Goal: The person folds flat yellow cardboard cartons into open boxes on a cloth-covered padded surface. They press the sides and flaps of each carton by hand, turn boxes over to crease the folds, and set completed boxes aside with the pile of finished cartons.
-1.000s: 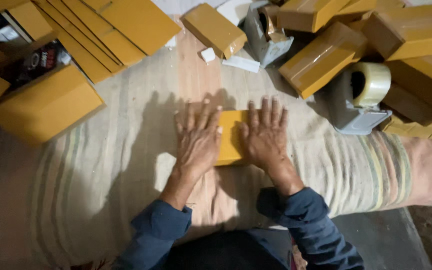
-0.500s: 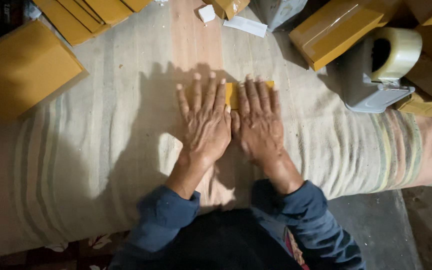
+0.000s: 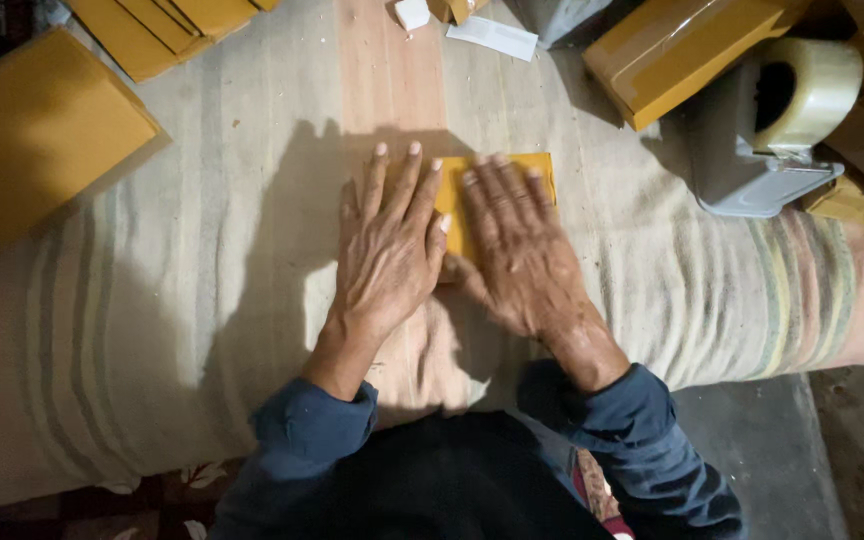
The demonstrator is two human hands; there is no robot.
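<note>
A small flat yellow envelope point(image 3: 455, 205) lies on a striped cloth point(image 3: 152, 330) in front of me. My left hand point(image 3: 387, 255) rests flat, fingers spread, over the envelope's left edge. My right hand point(image 3: 517, 250) lies flat on top of it, fingers pointing away, covering most of its right half. Both palms press down; neither hand grips anything. Only the envelope's top edge and a strip between the hands show.
A grey tape dispenser point(image 3: 752, 160) with a clear tape roll point(image 3: 807, 90) stands at the right. Yellow-brown boxes point(image 3: 682, 50) lie behind it. A large yellow envelope point(image 3: 37, 135) and a stack of others point(image 3: 167, 25) sit at the far left. White paper scraps point(image 3: 492, 38) lie at the top.
My hands have slid apart a little on the envelope, showing more of it than half a second ago. The view has also shifted so the boxes sit higher in frame.
</note>
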